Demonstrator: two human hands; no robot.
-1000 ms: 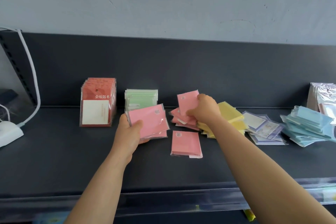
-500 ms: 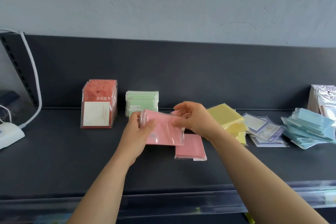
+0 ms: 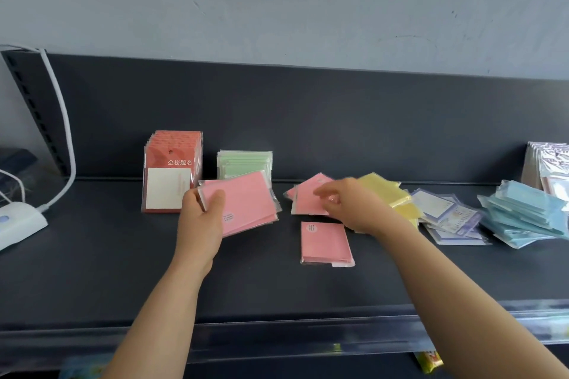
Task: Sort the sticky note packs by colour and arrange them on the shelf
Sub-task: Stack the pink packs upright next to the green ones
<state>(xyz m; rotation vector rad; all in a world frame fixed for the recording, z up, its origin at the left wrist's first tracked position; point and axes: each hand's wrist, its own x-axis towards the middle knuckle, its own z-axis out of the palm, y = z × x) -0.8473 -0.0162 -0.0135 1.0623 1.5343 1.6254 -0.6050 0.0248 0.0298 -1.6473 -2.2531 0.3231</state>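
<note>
- Currently your left hand [image 3: 201,218] grips a stack of pink packs [image 3: 246,208] at its left end, thumb on top, with the stack tilted in front of the green packs [image 3: 243,160].
- Your right hand [image 3: 354,206] is over the loose pink pile [image 3: 306,201] at 1 o'clock. It is motion-blurred, so you cannot tell whether the fingers pinch a pack or only touch one.
- A lone pink pack [image 3: 324,241] lies flat at 6 o'clock from that pile, apart from it.
- The front rail [image 3: 277,335] crosses under both your forearms at 6 o'clock.
- The back panel [image 3: 308,120] stands at 12 o'clock, just behind the upright red packs [image 3: 172,169] and the green row.
- Bare shelf [image 3: 92,271] runs from 7 to 5 o'clock along the rail, with a gap between the held stack and the lone pack.
- Yellow packs [image 3: 385,191] lie just behind your right hand at 2 o'clock, followed by purple-white packs [image 3: 446,215] and blue packs [image 3: 523,215].
- Silvery packs [image 3: 551,163] stand at the far right.
- At 9 o'clock a white device [image 3: 18,221] sits on the shelf, and its white cable [image 3: 66,132] climbs up in front of the left end of the back panel.
- A grey wall [image 3: 277,3] rises above.
</note>
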